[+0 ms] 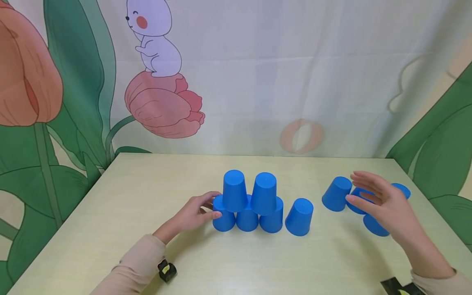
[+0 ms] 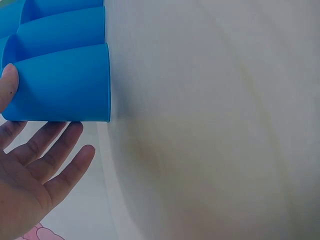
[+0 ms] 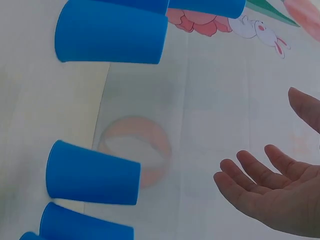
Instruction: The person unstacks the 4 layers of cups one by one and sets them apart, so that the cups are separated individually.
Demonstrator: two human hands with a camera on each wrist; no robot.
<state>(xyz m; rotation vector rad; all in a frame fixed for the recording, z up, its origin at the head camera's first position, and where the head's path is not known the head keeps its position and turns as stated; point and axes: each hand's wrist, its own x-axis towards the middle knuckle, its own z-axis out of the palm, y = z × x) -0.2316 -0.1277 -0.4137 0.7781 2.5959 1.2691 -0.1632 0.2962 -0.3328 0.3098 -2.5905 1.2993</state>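
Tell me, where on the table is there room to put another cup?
Bare table lies left of the left hand, and along the near edge. A narrow gap sits between the lone cup and the loose cups. By the right hand it is crowded.

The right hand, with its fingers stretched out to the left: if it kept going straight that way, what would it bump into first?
Most likely the upside-down blue cup just beyond the fingertips of the right hand, nearest of the loose cups around it. Depth is unclear; the hand may be raised and pass above it.
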